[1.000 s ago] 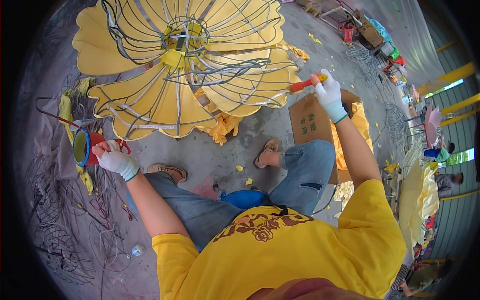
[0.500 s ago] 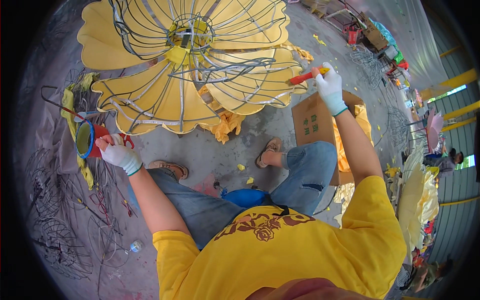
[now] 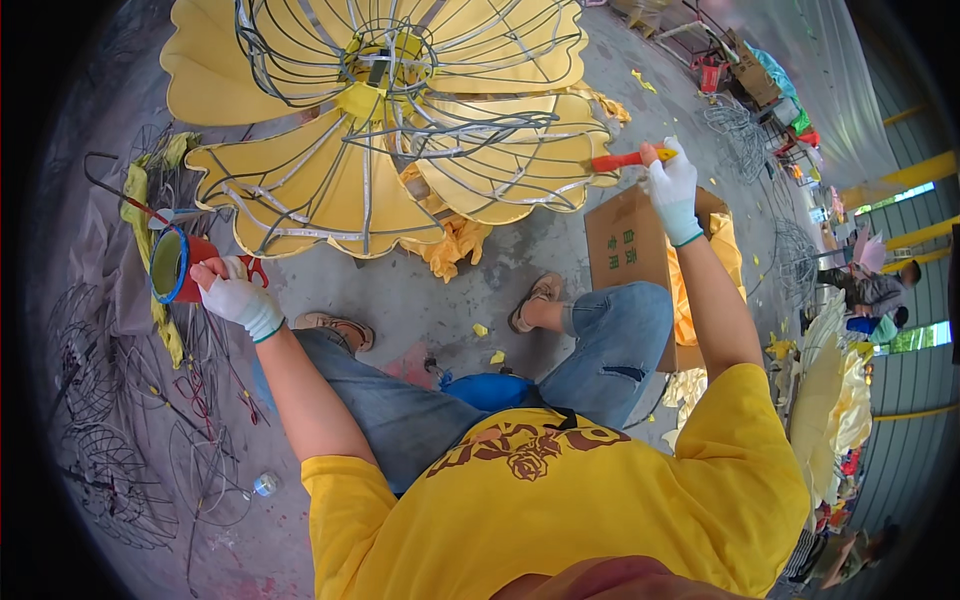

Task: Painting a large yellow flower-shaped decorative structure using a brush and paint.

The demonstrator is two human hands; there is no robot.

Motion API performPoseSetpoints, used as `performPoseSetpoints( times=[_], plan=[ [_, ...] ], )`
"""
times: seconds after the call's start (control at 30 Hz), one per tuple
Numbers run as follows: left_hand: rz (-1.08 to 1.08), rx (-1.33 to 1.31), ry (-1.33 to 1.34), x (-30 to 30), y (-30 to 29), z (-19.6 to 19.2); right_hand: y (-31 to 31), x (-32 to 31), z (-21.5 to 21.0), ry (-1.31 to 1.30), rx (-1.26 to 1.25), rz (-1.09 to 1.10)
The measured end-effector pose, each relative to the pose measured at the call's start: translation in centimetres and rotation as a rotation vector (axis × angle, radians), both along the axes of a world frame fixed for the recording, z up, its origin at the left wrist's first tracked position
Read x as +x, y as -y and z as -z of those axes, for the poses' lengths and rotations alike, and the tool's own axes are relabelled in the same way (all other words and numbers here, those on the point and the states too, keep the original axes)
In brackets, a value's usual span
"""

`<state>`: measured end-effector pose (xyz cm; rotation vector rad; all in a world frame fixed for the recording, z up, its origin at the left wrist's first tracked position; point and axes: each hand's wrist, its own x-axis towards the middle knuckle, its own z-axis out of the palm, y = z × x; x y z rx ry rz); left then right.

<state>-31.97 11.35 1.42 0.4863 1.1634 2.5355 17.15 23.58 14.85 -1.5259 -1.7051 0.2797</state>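
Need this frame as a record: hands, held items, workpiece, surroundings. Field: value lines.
left hand: white glove, bare fingertips; holding red mug with blue rim
right hand: white glove; holding red-handled paintbrush
brush position: bristles at scalloped edge of lower-right petal; contact unclear
workpiece: large yellow flower, fabric-like petals over wire ribs
right side: cardboard box with orange material inside
left floor: tangled wire frames

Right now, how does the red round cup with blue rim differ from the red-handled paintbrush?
The cup is wide and hollow; the paintbrush is slim and long. The cup is in the left hand; the paintbrush is in the right hand. Both are partly red.
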Motion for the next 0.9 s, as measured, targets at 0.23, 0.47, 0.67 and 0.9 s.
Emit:
performPoseSetpoints(
  times=[0.23,0.47,0.67,0.9],
  plan=[
    [-0.008,-0.003,0.021,0.4,0.0,-0.2,0.8,-0.8,0.3,0.396,0.081,-0.024],
    [-0.012,-0.001,0.008,0.0,0.3,-0.2,1.3,0.5,-1.1,0.192,0.024,0.058],
    [0.005,0.009,0.003,0.0,0.2,-0.1,-0.4,4.1,0.7,0.146,-0.048,0.166],
    [0.003,0.000,0.022,-0.4,0.4,0.0,-0.5,8.9,0.9,0.162,0.120,0.210]
  ],
)
